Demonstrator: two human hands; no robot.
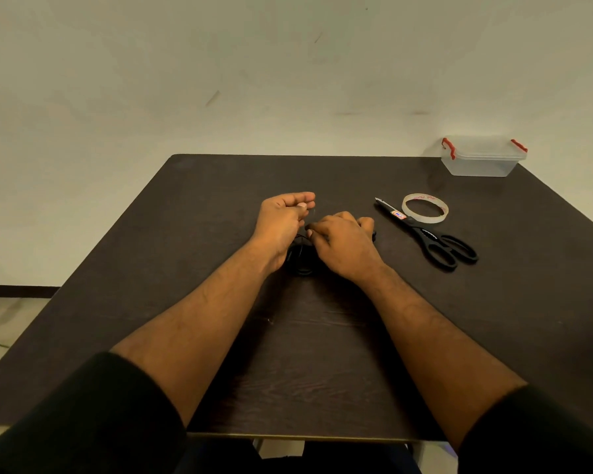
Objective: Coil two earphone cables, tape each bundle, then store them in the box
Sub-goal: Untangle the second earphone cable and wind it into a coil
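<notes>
Coiling is in hand: the left hand (285, 217) pinches a thin strand, the right hand (343, 244) curls over the black earphone cables (300, 258) mid-table. Next likely needs tape (425, 208); the box (481, 157) sits far right.

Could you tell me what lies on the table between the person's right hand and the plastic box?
In the head view, the scissors and tape roll lie between the right hand and the box.

A dark wood-grain desk (192, 234) stands against a pale, scuffed wall (220, 80), with black-handled scissors (428, 234) lying closed on its right side.
</notes>
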